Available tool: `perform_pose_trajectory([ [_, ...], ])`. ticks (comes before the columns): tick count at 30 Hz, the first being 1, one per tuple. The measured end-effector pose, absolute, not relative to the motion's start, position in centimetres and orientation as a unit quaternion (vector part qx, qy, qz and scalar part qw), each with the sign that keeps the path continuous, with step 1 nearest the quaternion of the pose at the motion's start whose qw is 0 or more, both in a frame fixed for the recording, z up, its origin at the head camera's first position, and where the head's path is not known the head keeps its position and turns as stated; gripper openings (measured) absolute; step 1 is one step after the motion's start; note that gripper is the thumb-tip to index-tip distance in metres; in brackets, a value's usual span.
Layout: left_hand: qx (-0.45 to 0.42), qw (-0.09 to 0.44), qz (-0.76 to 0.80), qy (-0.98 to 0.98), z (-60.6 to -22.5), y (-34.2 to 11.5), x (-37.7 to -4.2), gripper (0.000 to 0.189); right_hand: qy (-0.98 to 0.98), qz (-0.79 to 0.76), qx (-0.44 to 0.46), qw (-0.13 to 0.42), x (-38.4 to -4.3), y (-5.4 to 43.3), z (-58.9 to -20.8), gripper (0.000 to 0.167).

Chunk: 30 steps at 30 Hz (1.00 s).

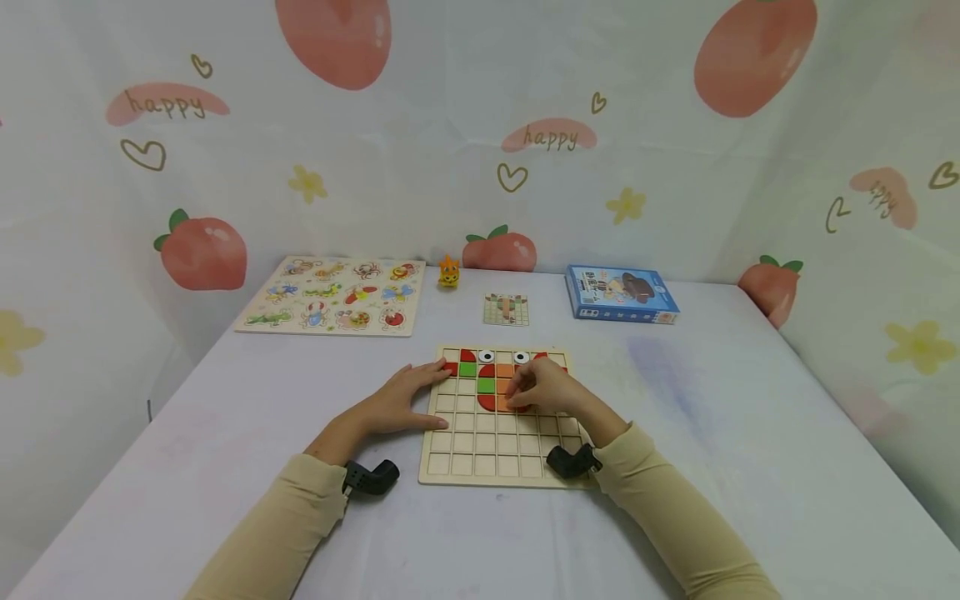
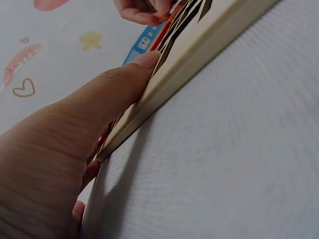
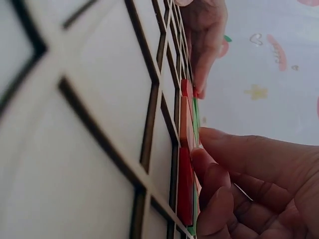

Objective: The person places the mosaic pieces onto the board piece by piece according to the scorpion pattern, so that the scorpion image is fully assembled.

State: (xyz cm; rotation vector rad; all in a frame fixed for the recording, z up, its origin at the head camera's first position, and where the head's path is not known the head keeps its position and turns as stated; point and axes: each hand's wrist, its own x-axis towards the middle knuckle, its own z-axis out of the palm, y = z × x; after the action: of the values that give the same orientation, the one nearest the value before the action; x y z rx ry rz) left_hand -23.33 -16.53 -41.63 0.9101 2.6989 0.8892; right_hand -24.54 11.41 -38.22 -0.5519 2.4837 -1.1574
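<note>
A wooden grid board [image 1: 475, 467] lies on the table, its upper rows partly filled with red, green and orange tiles and round eye tiles. My left hand [image 1: 393, 402] is spread along its left edge. The thumb [image 2: 124, 82] rests on the board's edge, and the fingertips touch near a red tile [image 1: 451, 369]. Over the middle of the board, my right hand [image 1: 549, 387] has its fingers curled, with thumb and index finger pinching at an orange tile [image 1: 503, 404]. In the right wrist view, the thumb [image 3: 239, 149] and fingertips meet at the tile row, partly hiding it.
Beyond the board lies a small pattern card [image 1: 506, 309]. A blue box [image 1: 621, 293] is at the back right, an animal puzzle board [image 1: 333, 296] at the back left. A small orange toy figure [image 1: 448, 272] stands between them. Patterned cloth hangs behind.
</note>
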Motion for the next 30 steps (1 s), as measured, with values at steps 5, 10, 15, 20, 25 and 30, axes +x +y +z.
perform_pose_trajectory([
  [5, 0.308, 0.077, 0.296, 0.901, -41.8, -16.5, -23.4, 0.083, 0.883, -0.399, -0.179, 0.167, -24.4, 11.5, -37.9, 0.010],
  [10, 0.307, 0.078, 0.294, 0.902, -41.7, -16.3, -23.5, 0.084, 0.891, -0.390, -0.175, 0.156, -24.4, 11.6, -37.7, 0.009],
  [15, 0.305, 0.079, 0.291, 0.903, -41.6, -16.3, -23.4, 0.084, 0.893, -0.386, -0.174, 0.150, -24.4, 11.6, -37.7, 0.008],
  [20, 0.303, 0.080, 0.293, 0.903, -41.6, -16.3, -23.4, 0.083, 0.884, -0.400, -0.177, 0.164, -24.4, 11.7, -37.6, 0.009],
  [25, 0.305, 0.081, 0.295, 0.902, -41.6, -16.4, -23.3, 0.083, 0.876, -0.410, -0.187, 0.172, -23.9, 12.5, -36.6, 0.011],
  [30, 0.309, 0.078, 0.296, 0.901, -41.5, -16.6, -23.3, 0.082, 0.872, -0.416, -0.186, 0.181, -23.4, 14.2, -35.6, 0.014],
])
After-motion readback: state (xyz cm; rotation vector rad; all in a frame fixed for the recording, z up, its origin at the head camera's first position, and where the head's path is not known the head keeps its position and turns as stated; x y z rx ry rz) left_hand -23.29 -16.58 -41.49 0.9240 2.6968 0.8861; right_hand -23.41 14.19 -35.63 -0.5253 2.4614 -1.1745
